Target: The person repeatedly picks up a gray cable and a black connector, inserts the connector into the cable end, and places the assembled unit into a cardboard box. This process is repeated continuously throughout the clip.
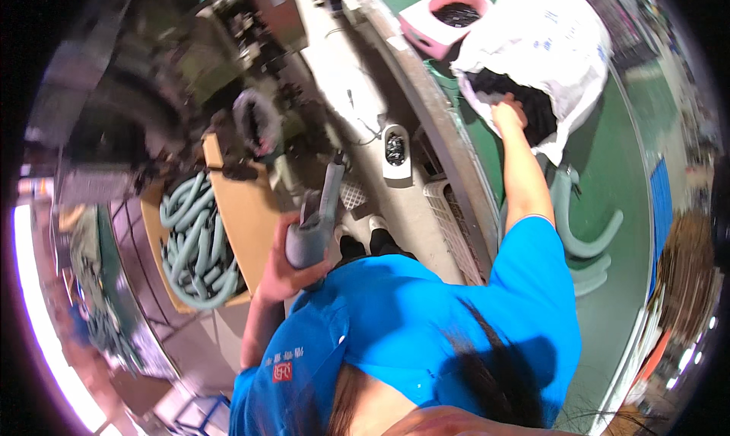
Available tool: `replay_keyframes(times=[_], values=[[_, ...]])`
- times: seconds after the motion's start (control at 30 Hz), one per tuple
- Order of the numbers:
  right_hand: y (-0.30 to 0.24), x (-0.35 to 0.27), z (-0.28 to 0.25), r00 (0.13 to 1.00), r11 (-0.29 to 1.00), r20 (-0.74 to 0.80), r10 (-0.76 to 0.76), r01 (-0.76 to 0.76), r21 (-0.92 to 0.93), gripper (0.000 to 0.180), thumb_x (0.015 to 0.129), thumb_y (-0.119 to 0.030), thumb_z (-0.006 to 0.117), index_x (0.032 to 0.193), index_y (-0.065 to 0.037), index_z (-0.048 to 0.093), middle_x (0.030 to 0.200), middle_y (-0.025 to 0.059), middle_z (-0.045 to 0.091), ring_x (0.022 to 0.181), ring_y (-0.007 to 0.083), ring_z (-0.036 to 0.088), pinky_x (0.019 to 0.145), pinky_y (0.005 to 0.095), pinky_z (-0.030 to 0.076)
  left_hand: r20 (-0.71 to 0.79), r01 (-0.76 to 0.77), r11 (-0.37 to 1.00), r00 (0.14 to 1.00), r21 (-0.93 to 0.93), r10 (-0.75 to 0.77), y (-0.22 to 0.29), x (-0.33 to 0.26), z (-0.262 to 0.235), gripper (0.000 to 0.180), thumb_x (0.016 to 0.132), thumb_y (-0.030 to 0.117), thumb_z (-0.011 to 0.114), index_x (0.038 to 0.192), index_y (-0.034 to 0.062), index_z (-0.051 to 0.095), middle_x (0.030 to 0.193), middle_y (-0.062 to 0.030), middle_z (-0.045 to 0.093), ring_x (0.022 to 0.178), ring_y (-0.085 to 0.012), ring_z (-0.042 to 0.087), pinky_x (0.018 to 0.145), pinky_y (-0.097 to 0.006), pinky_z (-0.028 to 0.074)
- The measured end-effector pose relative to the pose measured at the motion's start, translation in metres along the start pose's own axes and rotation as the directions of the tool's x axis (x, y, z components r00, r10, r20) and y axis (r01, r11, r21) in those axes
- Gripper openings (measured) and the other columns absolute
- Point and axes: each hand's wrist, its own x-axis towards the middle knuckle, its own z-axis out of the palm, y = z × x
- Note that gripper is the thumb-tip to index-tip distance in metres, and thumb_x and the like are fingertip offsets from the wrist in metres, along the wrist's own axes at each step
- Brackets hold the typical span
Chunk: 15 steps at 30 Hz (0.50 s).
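Observation:
My left hand (293, 265) is closed around a grey curved tube-like part (310, 238), held upright in front of my body at the left. A narrow end of that part rises away from my fist. My right arm stretches forward over the green table. At the mouth of a large white sack (559, 33), my right hand (509, 115) reaches in over dark black contents (536, 109). Its fingers are partly hidden there, so whether they grip anything does not show. Similar grey-green curved tubes (589, 246) lie on the table beside my right arm.
A cardboard box (239, 215) full of grey-green curved tubes stands at the left. Behind the sack sits a pink bin (422, 36) with dark small parts. Lower down are a white scoop-shaped bin (397, 173) and a white crate (449, 215). Machinery (228, 48) fills the far left.

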Motion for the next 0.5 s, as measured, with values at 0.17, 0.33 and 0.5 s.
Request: replay_keyframes(times=[0.17,0.33,0.5], values=[[0.024,0.018,0.0,0.998,0.985,0.01,0.059,-0.06,0.163,0.043,0.086,-0.019,0.046,0.12,0.004,0.034,0.115,0.0303,0.056,0.104,0.0392,0.06,0.085,0.0464,0.05,0.048,-0.1,0.971,0.995,0.219,0.092,0.01,0.0,-0.006,0.08,0.067,0.013,0.076,0.132,0.0077,0.03,0.113,-0.0102,0.049,0.105,-0.0186,0.048,0.092,-0.032,0.038],[0.047,-0.023,-0.028,0.968,0.962,-0.152,-0.201,0.224,0.153,0.045,0.086,-0.022,0.048,0.117,0.009,0.039,0.098,0.0262,0.062,0.09,0.0371,0.064,0.076,0.0472,0.051,0.089,-0.197,0.928,0.98,0.317,0.178,0.012,-0.014,-0.014,0.069,0.068,0.012,0.077,0.124,0.0067,0.038,0.104,-0.0072,0.053,0.097,-0.0162,0.05,0.087,-0.03,0.04],[-0.016,-0.187,-0.107,0.77,0.295,0.175,-0.613,0.018,0.955,0.043,0.085,-0.016,0.055,0.123,0.002,0.043,0.082,0.0062,0.058,0.067,0.0111,0.057,0.058,0.0284,0.048,0.06,-0.08,0.993,0.995,0.09,0.075,-0.001,-0.023,-0.016,0.044,0.065,0.007,0.077,0.099,0.0069,0.049,0.086,-0.0029,0.054,0.081,-0.0109,0.05,0.071,-0.026,0.041]])
